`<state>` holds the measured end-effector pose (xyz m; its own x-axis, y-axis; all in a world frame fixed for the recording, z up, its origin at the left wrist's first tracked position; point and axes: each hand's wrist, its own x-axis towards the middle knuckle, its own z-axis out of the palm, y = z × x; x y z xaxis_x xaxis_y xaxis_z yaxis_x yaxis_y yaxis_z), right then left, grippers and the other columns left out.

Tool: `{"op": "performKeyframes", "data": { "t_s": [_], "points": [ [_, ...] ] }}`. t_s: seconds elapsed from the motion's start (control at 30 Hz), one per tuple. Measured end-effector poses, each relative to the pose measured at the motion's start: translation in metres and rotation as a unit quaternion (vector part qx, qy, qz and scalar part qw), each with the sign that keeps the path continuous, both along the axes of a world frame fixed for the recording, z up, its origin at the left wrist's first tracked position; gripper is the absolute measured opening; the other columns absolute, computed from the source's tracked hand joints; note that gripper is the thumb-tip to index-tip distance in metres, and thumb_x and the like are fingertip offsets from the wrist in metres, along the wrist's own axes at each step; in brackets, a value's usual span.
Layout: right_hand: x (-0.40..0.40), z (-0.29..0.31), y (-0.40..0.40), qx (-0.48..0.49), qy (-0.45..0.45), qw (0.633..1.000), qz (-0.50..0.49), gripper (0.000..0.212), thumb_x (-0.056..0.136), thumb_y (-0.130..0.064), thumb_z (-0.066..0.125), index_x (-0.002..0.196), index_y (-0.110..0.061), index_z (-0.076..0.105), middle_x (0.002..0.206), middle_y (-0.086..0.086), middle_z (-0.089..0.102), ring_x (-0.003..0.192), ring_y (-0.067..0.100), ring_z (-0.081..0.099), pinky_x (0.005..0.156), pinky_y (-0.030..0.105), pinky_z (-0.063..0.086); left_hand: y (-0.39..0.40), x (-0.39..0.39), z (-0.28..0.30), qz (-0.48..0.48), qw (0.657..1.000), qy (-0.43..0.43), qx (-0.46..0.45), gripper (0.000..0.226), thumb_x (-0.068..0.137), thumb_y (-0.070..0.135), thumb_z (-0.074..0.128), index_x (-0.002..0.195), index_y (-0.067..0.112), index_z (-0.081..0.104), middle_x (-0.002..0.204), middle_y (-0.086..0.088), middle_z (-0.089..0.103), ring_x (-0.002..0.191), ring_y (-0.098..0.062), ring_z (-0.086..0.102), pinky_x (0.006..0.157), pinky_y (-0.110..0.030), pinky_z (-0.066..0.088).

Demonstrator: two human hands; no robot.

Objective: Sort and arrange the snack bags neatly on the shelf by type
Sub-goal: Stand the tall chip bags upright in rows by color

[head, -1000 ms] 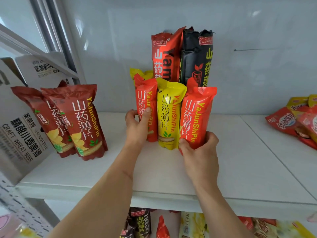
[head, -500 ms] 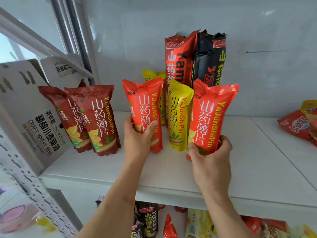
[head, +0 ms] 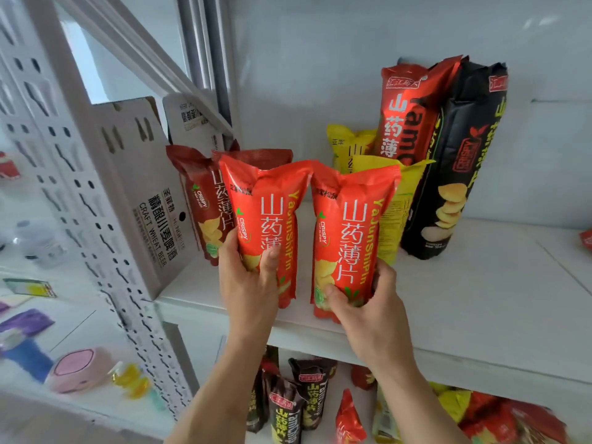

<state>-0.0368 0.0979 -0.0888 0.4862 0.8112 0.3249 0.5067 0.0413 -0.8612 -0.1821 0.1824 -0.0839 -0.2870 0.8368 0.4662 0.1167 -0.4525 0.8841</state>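
Note:
My left hand grips the lower part of one orange-red snack bag, held upright. My right hand grips a second orange-red bag of the same kind, just to its right. Both bags hang side by side over the front of the white shelf. Behind them on the left stand two dark red bags, partly hidden. Behind on the right stand yellow bags, a tall red bag and a tall black bag.
A white cardboard beer box leans at the shelf's left end beside the perforated upright. More snack bags lie on the shelf below. Another red bag shows at the far right edge.
Both hands have carried their orange-red bags leftward, away from the yellow bag and toward the dark red bags. The two bags now sit close together.

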Motion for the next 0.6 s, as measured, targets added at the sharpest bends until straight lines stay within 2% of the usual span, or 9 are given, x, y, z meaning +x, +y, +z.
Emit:
{"op": "performKeyframes", "data": {
  "t_s": [0.07,0.17,0.33,0.4,0.5,0.6],
  "points": [
    [-0.009,0.002,0.008,-0.003,0.009,1.000,0.029,0.069,0.077,-0.051,0.076,0.130,-0.037,0.034,0.114,-0.018,0.061,0.089,0.000,0.067,0.075,0.025,0.058,0.004,-0.012,-0.001,0.017,1.000,0.006,0.002,0.085,0.073,0.090,0.048,0.136,0.034,0.041,0.126,0.004,0.058,0.117,-0.020,0.058,0.098,-0.052,0.049],
    [-0.022,0.003,0.022,-0.008,0.020,0.997,0.076,0.060,0.080,-0.043,0.077,0.125,-0.040,0.037,0.108,-0.026,0.061,0.087,-0.011,0.065,0.067,0.010,0.052,0.013,-0.028,-0.002,0.030,1.000,0.004,-0.003,0.089,0.075,0.088,0.049,0.140,0.027,0.042,0.127,0.003,0.057,0.119,-0.020,0.057,0.098,-0.053,0.049],
    [-0.042,0.003,0.043,0.011,0.012,0.996,0.091,0.056,0.079,-0.046,0.076,0.128,-0.036,0.051,0.117,-0.012,0.059,0.093,-0.010,0.061,0.070,0.010,0.051,0.027,-0.048,-0.002,0.034,0.999,-0.002,-0.018,0.081,0.077,0.081,0.055,0.140,0.032,0.040,0.130,0.004,0.057,0.120,-0.016,0.057,0.101,-0.049,0.049],
    [-0.049,0.005,0.051,0.011,0.018,0.996,0.092,0.049,0.082,-0.042,0.076,0.124,-0.037,0.052,0.114,-0.015,0.061,0.090,-0.015,0.059,0.066,0.003,0.045,0.033,-0.056,-0.001,0.042,0.999,0.005,-0.019,0.075,0.078,0.077,0.057,0.138,0.036,0.041,0.130,0.008,0.057,0.121,-0.015,0.056,0.102,-0.049,0.048],
    [-0.057,0.007,0.060,-0.003,0.016,0.995,0.097,0.050,0.084,-0.043,0.073,0.123,-0.045,0.041,0.104,-0.032,0.058,0.084,-0.023,0.057,0.063,-0.002,0.041,0.041,-0.068,-0.001,0.050,0.998,0.012,-0.019,0.073,0.077,0.080,0.056,0.136,0.041,0.040,0.129,0.011,0.055,0.122,-0.015,0.056,0.102,-0.050,0.048],
    [-0.063,0.007,0.069,-0.013,0.000,0.996,0.092,0.060,0.085,-0.047,0.070,0.136,-0.035,0.041,0.105,-0.028,0.058,0.081,-0.023,0.054,0.063,-0.001,0.041,0.047,-0.076,-0.001,0.041,0.999,0.027,-0.018,0.072,0.080,0.077,0.056,0.139,0.039,0.044,0.127,0.013,0.056,0.120,-0.014,0.058,0.101,-0.050,0.050]
  ]
}}
